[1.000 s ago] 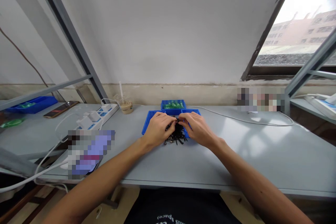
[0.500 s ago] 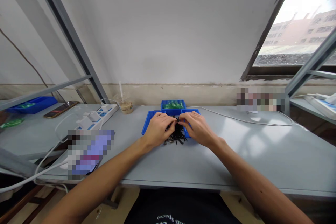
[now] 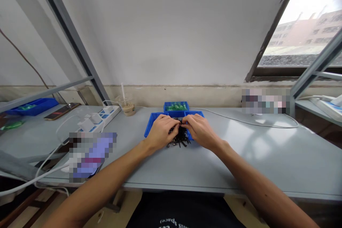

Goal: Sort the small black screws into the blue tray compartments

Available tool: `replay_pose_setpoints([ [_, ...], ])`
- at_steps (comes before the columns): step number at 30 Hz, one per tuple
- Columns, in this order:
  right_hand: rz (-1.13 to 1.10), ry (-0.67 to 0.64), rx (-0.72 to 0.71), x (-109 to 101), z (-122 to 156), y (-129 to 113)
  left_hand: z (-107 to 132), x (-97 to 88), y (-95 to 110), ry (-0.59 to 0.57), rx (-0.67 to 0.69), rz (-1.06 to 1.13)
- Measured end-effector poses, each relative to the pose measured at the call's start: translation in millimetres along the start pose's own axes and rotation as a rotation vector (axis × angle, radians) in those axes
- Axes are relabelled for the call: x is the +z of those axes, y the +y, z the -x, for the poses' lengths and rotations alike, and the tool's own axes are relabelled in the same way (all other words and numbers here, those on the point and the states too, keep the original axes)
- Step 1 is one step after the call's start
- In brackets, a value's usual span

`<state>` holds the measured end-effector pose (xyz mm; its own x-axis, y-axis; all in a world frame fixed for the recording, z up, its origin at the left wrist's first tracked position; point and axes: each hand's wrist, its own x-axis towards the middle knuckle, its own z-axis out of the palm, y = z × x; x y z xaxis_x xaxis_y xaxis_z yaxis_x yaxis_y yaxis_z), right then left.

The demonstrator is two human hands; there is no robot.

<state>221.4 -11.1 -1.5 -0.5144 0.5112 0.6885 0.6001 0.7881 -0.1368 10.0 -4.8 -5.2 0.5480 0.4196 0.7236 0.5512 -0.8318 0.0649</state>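
My left hand (image 3: 163, 130) and my right hand (image 3: 199, 129) meet fingertip to fingertip, both closed in a pinch. Whatever sits between the fingers is small and dark, too little to name. Right below them lies a pile of small black strip-like pieces (image 3: 182, 139), with some metallic bits at its left side. Blue bins stand around the hands: a left bin (image 3: 150, 124) behind my left hand, and a right bin (image 3: 200, 113) partly covered by my right hand. Behind these, a smaller blue bin (image 3: 166, 104) holds green packets (image 3: 176, 107).
A power strip (image 3: 110, 114) with plugs and a drink cup with a straw (image 3: 128, 108) stand to the left. Nearer is a blurred-out phone-like item (image 3: 96, 155). A white cable (image 3: 240, 124) runs along the right back of the grey table (image 3: 213, 174). Metal posts flank both sides.
Both hands stay in nearly the same place over the pile, with only slight finger movement, the right hand's fingertips shifting a little.
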Motion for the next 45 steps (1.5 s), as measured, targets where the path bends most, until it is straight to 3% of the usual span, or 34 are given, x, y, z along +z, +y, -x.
replay_pose_setpoints([
  [45,-0.006,-0.060,-0.016,-0.7,-0.6,-2.9,-0.6,-2.9,4.3,-0.084,-0.020,0.012],
])
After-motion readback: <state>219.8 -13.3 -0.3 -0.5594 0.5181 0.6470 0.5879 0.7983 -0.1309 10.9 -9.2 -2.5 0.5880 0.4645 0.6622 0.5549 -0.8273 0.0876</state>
